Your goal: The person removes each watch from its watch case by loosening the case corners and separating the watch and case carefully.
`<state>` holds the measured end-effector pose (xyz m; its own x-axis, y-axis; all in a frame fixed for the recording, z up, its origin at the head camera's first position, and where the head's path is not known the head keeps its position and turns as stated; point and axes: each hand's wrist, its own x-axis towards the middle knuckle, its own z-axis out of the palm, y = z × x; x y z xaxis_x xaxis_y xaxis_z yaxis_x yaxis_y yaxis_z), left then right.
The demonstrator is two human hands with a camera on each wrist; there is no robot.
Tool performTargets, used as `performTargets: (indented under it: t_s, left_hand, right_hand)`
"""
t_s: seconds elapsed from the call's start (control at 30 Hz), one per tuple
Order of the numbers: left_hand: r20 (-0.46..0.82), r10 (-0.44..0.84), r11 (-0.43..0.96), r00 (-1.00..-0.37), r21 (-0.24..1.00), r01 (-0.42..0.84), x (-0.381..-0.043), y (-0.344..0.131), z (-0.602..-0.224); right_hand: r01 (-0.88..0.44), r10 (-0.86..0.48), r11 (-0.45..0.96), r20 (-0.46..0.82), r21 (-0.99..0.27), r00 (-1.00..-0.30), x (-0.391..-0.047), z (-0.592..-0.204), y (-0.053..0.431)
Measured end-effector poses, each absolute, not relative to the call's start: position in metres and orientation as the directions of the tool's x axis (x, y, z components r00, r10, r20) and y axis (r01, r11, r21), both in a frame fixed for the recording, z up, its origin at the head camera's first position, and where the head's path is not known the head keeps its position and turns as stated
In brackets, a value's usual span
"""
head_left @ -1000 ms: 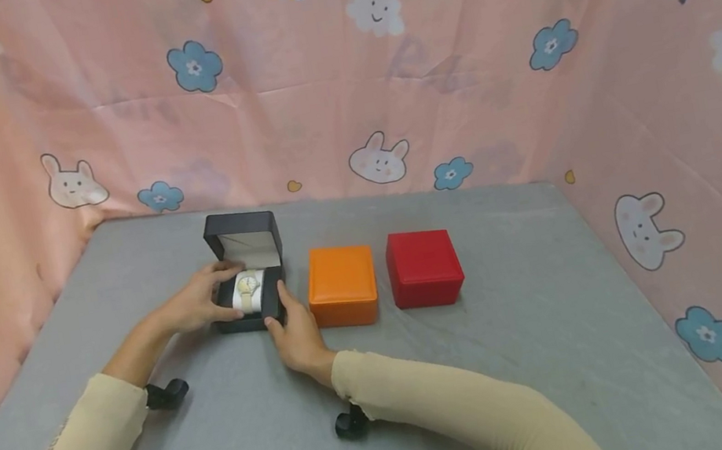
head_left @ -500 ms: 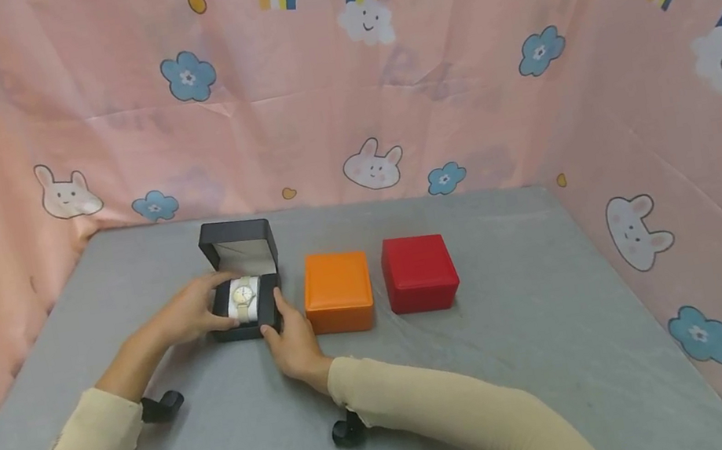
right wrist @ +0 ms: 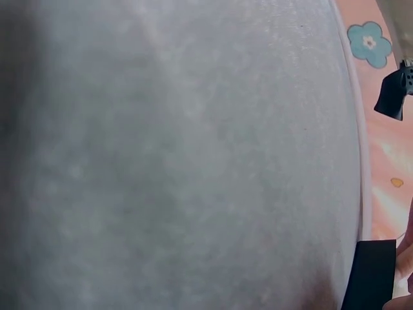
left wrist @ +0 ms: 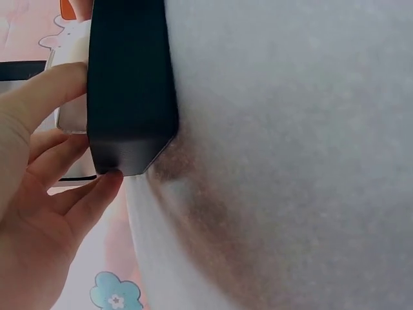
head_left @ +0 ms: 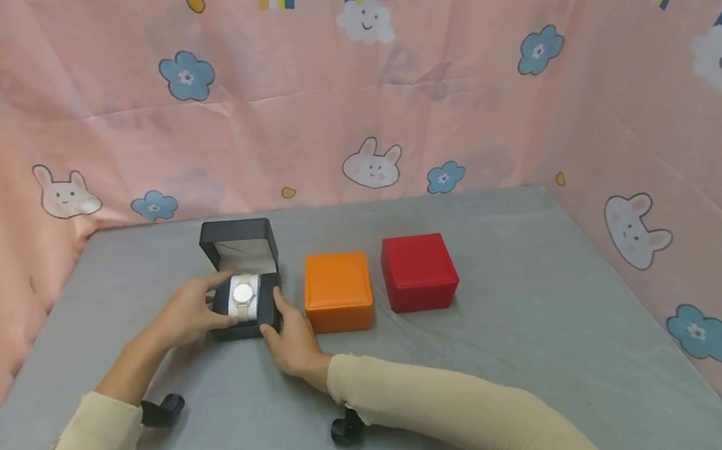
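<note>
While both hands (head_left: 192,313) (head_left: 293,341) grip a black watch box (left wrist: 132,77), grey surface (head_left: 560,303) beneath, pink rabbit-and-rainbow curtain (head_left: 461,93) behind

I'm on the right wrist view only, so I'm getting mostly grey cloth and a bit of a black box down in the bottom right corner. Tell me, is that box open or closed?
Observer: Open. In the head view, the lid of the black box stands raised at the back.
Operator: Okay, I can't see into it. What's inside?
Observer: A watch on a white cushion.
Operator: And are there other boxes nearby?
Observer: Two: an orange box just to its right, then a red box beyond that.
</note>
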<state>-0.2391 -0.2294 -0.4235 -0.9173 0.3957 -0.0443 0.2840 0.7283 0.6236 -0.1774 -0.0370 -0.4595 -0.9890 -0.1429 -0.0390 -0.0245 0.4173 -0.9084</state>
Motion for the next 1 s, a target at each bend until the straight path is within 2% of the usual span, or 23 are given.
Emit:
performTargets:
  t_s: [0.47,0.73,1.0]
  left_hand:
    - [-0.045,0.458,0.649,-0.888,0.7,0.299,-0.245,-0.236,-0.416]
    - [-0.073,0.408,0.702,-0.91,0.662,0.262,-0.24,-0.239,-0.411]
    - [-0.046,0.436,0.676,-0.899,0.676,0.293,-0.236,-0.242,-0.402]
  right_hand:
    - [0.004,-0.136,0.412,-0.065,-0.911,-0.989,-0.179,-0.457,-0.037]
    - [0.062,-0.14,0.402,-0.128,-0.914,-0.982,-0.178,-0.453,-0.036]
    - [0.114,-0.151,0.405,-0.189,-0.907,-0.97,-0.178,-0.444,-0.034]
